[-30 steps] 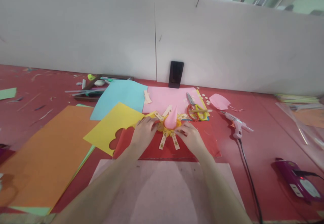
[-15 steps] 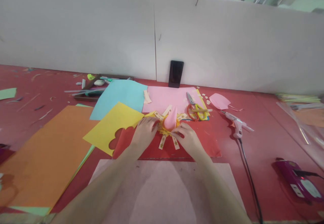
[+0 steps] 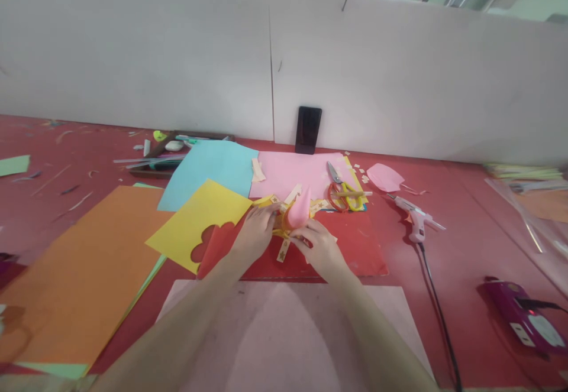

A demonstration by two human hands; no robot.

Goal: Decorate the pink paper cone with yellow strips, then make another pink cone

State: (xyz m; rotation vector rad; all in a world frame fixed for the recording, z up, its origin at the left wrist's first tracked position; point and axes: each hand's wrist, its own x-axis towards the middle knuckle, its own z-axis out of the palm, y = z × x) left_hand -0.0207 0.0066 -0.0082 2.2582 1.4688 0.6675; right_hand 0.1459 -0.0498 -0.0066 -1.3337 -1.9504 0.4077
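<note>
A paper craft sits on the red sheet (image 3: 355,244): a pink paper cone (image 3: 299,207) stands in a yellow-orange band (image 3: 287,220), with pale star-printed strips (image 3: 283,251) fanning out around it. On the left side of the band, my left hand (image 3: 254,230) pinches with bent fingers; its fingertips are partly hidden. My right hand (image 3: 318,244) is closed at the front right edge of the band, thumb and fingertips together, and covers one of the strips. The cone leans slightly to the right at its tip.
Behind the craft lie scissors (image 3: 350,196) on a pink sheet (image 3: 284,173). A pink glue gun (image 3: 417,220) with a cord rests to the right, near a purple power strip (image 3: 526,318). Yellow (image 3: 199,214), blue (image 3: 213,170) and orange paper (image 3: 89,268) spreads leftward. A phone (image 3: 308,130) leans on the wall.
My right hand has moved slightly left along the front of the band and now covers a front strip that showed before. My left hand has stayed nearly in place.
</note>
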